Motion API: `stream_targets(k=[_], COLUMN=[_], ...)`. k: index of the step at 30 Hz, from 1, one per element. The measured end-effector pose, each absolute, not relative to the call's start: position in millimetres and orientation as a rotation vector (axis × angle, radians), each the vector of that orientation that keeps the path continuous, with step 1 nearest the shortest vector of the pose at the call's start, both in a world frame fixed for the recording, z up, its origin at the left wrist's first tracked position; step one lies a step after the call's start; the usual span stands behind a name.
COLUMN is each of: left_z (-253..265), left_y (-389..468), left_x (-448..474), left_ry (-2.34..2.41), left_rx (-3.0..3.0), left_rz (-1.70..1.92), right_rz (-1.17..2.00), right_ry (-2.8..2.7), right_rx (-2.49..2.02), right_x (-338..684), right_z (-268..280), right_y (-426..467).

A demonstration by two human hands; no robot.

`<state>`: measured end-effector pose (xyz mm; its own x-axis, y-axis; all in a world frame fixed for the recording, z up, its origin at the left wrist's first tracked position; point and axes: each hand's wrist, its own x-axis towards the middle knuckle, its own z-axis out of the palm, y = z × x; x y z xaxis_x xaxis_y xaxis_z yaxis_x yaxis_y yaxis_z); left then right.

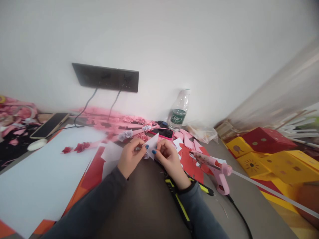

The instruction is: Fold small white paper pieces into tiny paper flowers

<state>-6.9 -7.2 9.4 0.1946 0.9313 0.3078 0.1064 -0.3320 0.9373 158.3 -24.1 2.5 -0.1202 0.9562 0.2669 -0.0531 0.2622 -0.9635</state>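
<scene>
A small white piece of paper [152, 145] with a pointed top is held up between my two hands above the table. My left hand [132, 155] pinches its left side between thumb and fingers. On the other side, my right hand [170, 159] grips the paper's right edge in a similar pinch. Part of a pale paper flower [146, 155] shows just below the paper; what it rests on is hidden. Beneath my right wrist lie yellow-and-black cutting tools [180, 205], partly covered by the sleeve.
White sheets [37, 179] over red and orange paper spread at left. A pink glue gun [215, 169] with a long stick lies right, near red paper scraps [190, 162]. Behind stand a water bottle [178, 114] and pink paper flowers [134, 119]. Yellow boxes [286, 166] sit far right.
</scene>
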Motion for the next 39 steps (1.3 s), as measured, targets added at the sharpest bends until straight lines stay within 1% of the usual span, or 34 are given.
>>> stream_targets(k=[5,13,17,20,25,31,39], left_z=[11.3,14.1,12.7,10.7,10.4,14.8,13.7], left_y=[-8.1,-9.4,-8.6,-7.0,-8.1,-13.0,-12.0], left_x=[-6.4,-6.5,-4.1,-2.7,-3.7,-4.4,-5.4], left_ry=[0.864,0.696,0.773,0.834,0.916,0.965,0.971], left_rx=[1.681,1.557,1.312,1.238,1.315,1.373,1.464], left_rz=[1.17,1.145,1.176,1.19,1.111,0.993,1.032], right_rz=[1.134,1.181,1.171,1.207,1.259,1.163,1.139], right_ry=[-1.586,-1.578,-1.477,-1.426,-1.334,-1.262,-1.247], right_rx=[-0.959,-0.871,-0.859,-0.857,-0.866,-0.921,-0.94], right_x=[157.5,157.2,157.5,157.4,157.5,160.0,160.9], right_z=[2.7,5.9,10.4,11.6,7.4,3.7,1.1], right_y=[-26.5,-27.4,-27.9,-28.0,-25.9,-23.2,-20.9])
